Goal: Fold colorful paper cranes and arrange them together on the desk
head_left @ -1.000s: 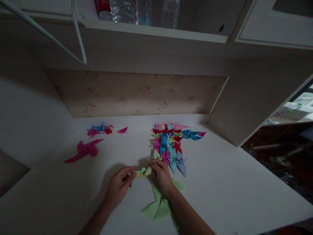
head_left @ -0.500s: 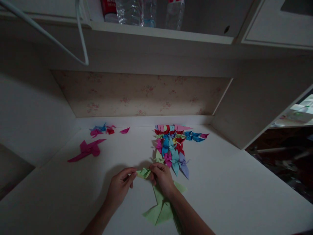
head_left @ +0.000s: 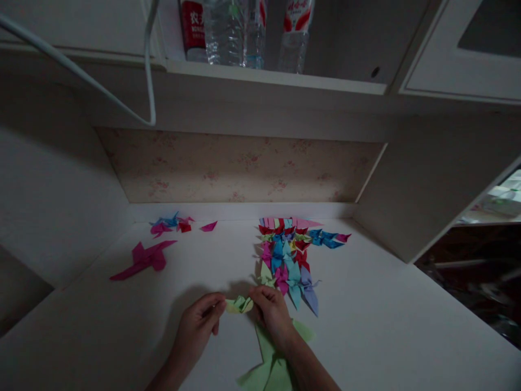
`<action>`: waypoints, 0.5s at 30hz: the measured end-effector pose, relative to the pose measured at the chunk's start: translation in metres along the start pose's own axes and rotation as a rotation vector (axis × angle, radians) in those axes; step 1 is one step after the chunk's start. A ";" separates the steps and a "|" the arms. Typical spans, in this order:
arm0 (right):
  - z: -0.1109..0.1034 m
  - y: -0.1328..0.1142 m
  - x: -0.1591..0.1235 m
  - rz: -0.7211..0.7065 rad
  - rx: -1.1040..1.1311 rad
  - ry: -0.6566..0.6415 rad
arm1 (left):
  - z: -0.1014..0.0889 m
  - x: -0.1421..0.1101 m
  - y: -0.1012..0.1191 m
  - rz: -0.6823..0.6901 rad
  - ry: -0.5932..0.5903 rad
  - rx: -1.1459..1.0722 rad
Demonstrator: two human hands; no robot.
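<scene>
Between my two hands is a small light-green folded paper crane (head_left: 239, 304). My left hand (head_left: 199, 322) pinches its left tip between thumb and fingers. At its right end, the fingers of my right hand (head_left: 272, 314) close on the paper. Beneath my right wrist and forearm lies a larger light-green folded paper piece (head_left: 266, 364), partly hidden by the arm. Just beyond my right hand, rows of colourful paper cranes (head_left: 285, 258) stand close together on the white tabletop (head_left: 386, 326).
A large magenta folded paper crane (head_left: 144, 259) lies at the left. Behind it sit a few small blue and pink cranes (head_left: 173, 223) and a single magenta piece (head_left: 209, 226). Above, a shelf (head_left: 277, 79) holds plastic bottles (head_left: 295, 38). A white cable (head_left: 101, 84) hangs at upper left.
The whole scene sits lower in the picture, as the camera has tilted up a little. Both hands keep hold of the green paper crane, which looks slightly flatter and more stretched sideways.
</scene>
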State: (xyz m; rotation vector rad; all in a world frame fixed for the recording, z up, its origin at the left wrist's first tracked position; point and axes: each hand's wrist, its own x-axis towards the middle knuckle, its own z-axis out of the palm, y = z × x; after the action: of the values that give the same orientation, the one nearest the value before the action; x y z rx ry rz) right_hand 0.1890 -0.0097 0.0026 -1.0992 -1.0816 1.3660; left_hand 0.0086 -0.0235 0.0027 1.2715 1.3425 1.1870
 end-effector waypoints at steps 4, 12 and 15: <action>0.000 -0.001 0.001 -0.012 0.063 -0.007 | -0.001 0.001 -0.003 -0.033 -0.001 -0.046; -0.001 0.005 0.001 0.039 0.192 -0.042 | -0.001 0.002 -0.003 -0.029 0.023 -0.036; -0.001 0.003 0.000 0.014 0.197 -0.048 | -0.001 0.003 -0.004 -0.021 0.024 -0.047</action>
State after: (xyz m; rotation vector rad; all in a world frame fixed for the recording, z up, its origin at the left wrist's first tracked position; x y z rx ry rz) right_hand 0.1891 -0.0099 -0.0003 -0.9362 -0.9525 1.4823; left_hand 0.0069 -0.0210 -0.0009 1.2102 1.3342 1.2157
